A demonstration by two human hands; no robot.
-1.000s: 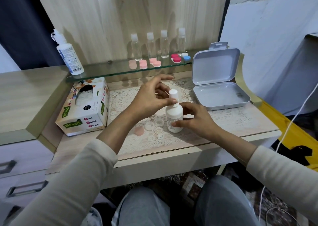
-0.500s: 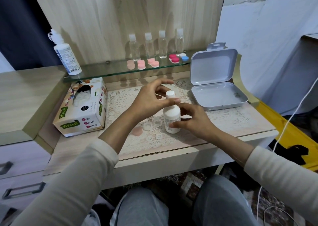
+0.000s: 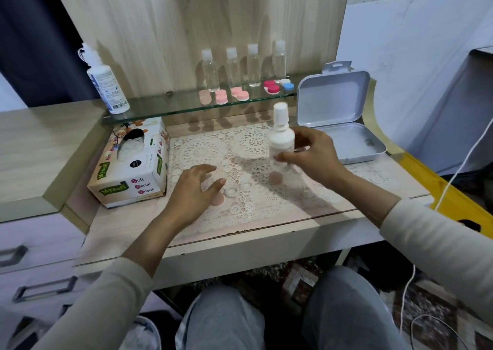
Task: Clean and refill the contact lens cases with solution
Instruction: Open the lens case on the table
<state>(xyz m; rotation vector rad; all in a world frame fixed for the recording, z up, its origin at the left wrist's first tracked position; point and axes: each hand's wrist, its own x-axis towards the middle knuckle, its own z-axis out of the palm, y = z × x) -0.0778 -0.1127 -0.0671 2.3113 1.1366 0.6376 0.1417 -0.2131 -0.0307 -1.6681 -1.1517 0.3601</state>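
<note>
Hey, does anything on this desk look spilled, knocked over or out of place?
No spill or damage shows. One pink cap lies loose on the lace mat beside the left hand, apart from the cases on the glass shelf. The white bottle in the right hand is upright and capped.

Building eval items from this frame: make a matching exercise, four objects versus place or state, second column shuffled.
Column A: 1 small white bottle; 2 tissue box; 3 white hinged box; 4 large labelled bottle.
Column B: a left end of glass shelf; b lid open, right of lace mat; c gripped by right hand; d left of lace mat.
Pairs: 1-c, 2-d, 3-b, 4-a.
</note>
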